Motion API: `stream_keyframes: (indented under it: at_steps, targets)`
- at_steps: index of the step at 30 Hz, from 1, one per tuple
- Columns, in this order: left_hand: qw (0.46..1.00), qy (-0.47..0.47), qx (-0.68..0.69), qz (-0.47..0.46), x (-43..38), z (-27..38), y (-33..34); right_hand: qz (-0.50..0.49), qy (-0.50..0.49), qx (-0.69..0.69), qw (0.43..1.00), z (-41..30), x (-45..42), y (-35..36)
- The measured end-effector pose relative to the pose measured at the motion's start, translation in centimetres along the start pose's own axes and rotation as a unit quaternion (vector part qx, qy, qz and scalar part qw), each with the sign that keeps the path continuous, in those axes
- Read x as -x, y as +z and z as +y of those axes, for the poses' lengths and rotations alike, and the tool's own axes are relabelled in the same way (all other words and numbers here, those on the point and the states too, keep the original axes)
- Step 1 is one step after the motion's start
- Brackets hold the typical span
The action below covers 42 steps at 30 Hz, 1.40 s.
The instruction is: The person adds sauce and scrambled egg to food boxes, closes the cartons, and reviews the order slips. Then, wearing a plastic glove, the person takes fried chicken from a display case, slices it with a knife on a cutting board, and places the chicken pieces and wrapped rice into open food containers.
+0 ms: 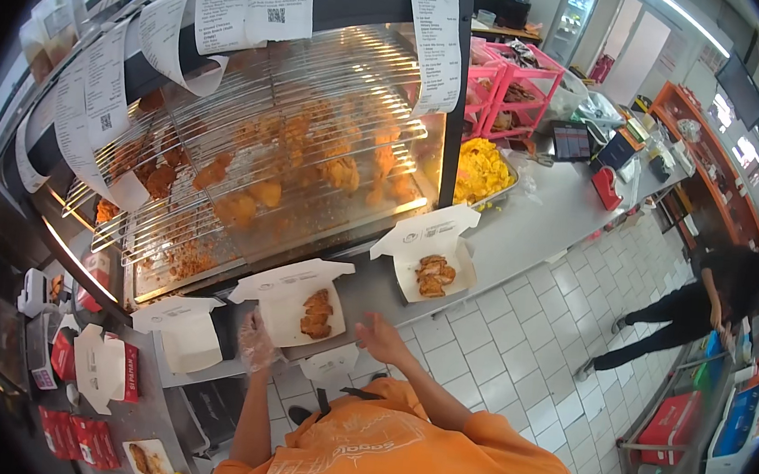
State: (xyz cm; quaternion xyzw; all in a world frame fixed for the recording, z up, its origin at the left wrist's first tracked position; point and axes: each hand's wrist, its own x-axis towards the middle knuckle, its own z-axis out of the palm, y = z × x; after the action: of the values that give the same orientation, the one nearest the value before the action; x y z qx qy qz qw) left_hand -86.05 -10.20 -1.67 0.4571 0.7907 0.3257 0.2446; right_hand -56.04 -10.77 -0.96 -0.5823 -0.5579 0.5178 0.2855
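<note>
An open white cardboard takeaway box [272, 305] with sliced fried chicken [316, 314] lies in front of me on the steel counter. My left hand [256, 343], in a clear plastic glove, is at the box's left side; whether it grips the edge cannot be told. My bare right hand [381, 339] is to the right of the box, fingers apart, holding nothing. A second open box [462, 261] with chicken pieces [435, 276] stands farther right. To the left of my left hand is an open box [190, 346] with no food visible inside.
A glass warming cabinet [450, 169] with wire racks [262, 111] of fried chicken stands behind the boxes, paper receipts [254, 9] hanging from its top. Beyond it are a tray of yellow food [483, 171], a red tape dispenser [606, 189] and pink racks [520, 93]. Another person [720, 287] stands at right.
</note>
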Motion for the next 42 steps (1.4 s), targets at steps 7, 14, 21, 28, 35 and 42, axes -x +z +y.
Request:
stream_keyframes:
  at_steps: [7,14,21,28,35,42]
  targets:
    - [0.996,0.076,0.037,0.034,2.9,4.7,5.4,0.107,-0.061,0.201,0.972,4.6,-1.6,-0.5]
    - [0.997,0.036,0.068,0.016,2.9,6.0,7.3,0.115,-0.013,0.089,0.989,3.0,0.2,-2.4]
    - [0.794,0.383,-0.395,0.257,6.5,-2.3,5.8,0.010,-0.009,0.132,0.991,5.4,2.8,-3.3]
    - [0.965,-0.026,0.259,0.022,15.0,-2.9,-1.3,-0.254,-0.038,0.226,0.940,0.7,4.2,-0.9]
    - [0.929,-0.096,0.339,0.115,19.3,-8.8,-3.3,-0.288,-0.201,0.143,0.925,-3.8,4.4,5.7]
    - [0.958,-0.153,0.171,0.171,26.4,-21.7,-2.9,-0.535,-0.134,0.196,0.811,-10.2,4.7,12.0]
